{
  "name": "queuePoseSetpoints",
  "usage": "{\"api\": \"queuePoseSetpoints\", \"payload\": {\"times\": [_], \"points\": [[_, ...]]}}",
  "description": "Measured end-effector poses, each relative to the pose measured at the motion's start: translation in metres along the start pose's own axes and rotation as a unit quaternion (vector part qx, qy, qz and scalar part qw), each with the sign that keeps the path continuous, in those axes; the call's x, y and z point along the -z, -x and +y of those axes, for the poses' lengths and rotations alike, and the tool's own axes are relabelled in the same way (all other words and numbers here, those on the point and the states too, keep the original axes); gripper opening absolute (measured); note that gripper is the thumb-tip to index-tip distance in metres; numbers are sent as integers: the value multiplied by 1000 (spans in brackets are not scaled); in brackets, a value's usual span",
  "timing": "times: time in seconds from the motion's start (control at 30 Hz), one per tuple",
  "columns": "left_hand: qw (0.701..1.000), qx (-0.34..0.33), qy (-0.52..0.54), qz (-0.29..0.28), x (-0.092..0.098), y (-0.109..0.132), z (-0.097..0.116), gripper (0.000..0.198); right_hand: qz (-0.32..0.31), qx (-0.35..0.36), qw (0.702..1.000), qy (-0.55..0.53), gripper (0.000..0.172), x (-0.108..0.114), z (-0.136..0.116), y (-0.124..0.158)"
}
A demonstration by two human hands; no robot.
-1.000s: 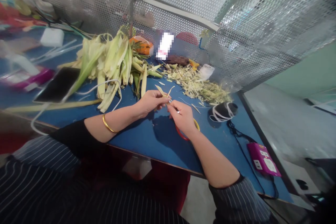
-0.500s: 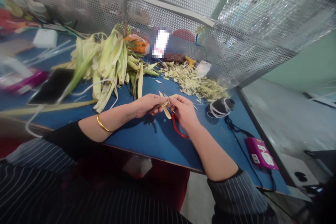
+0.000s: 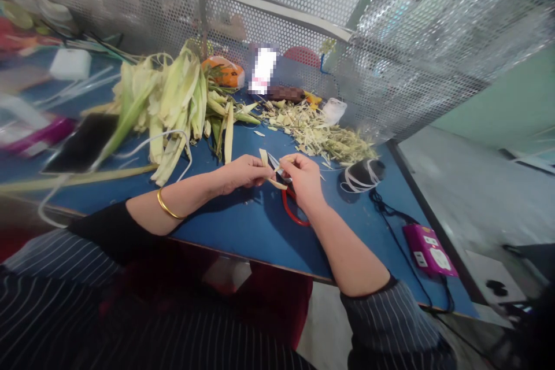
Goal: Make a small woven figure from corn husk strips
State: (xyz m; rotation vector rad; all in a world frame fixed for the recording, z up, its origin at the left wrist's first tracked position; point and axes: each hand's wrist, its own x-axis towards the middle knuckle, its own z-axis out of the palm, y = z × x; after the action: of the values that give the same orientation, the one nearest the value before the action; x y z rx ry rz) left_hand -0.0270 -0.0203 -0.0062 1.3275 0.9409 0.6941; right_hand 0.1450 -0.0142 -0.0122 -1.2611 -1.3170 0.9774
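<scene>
Near the front of the blue table, my left hand [image 3: 248,174] pinches a narrow pale strip of corn husk [image 3: 277,184] between thumb and fingers. My right hand [image 3: 302,176] is closed as well, its thumb and forefinger gripping the other end of the husk. A pair of scissors [image 3: 296,215] with red handles is at my right hand, its blades pointing away between the two hands. Whether the right fingers also hold the scissors is hidden. Behind my left hand lies a large bunch of corn husks [image 3: 177,92].
Husk scraps [image 3: 316,130] lie in a heap by the perforated metal screen [image 3: 286,17]. To the right are a black spool wound with white cord [image 3: 363,176] and a purple power socket box [image 3: 429,250]. A phone [image 3: 82,143] with a white cable lies at left.
My hands have drawn slightly apart, and the husk strip between them has turned. The scissor blades now show more between the hands. The view has shifted a little.
</scene>
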Motion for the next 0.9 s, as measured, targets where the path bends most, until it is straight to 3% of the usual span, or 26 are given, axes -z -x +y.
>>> {"api": "queuePoseSetpoints", "payload": {"times": [0.07,0.13,0.23,0.4,0.6,0.77,0.9], "points": [[999,-6,-36,12,0,0,-1,26,1,70,993,98,16,5,-3,-3],[997,-14,-70,19,-2,1,-2,30,-40,121,978,162,14,8,-7,-2],[992,-17,-120,16,-6,1,-3,32,-136,86,973,166,21,4,-11,4],[990,-22,-140,22,-12,5,0,39,-63,51,992,100,22,-6,-6,12],[991,-20,-128,-37,-15,10,7,32,-14,56,995,82,26,-8,3,15],[989,-21,-132,-69,-12,11,7,26,-6,64,994,88,25,-8,4,16],[996,-34,-72,-45,-8,9,5,29,-40,44,995,76,23,-1,-6,8]]}}
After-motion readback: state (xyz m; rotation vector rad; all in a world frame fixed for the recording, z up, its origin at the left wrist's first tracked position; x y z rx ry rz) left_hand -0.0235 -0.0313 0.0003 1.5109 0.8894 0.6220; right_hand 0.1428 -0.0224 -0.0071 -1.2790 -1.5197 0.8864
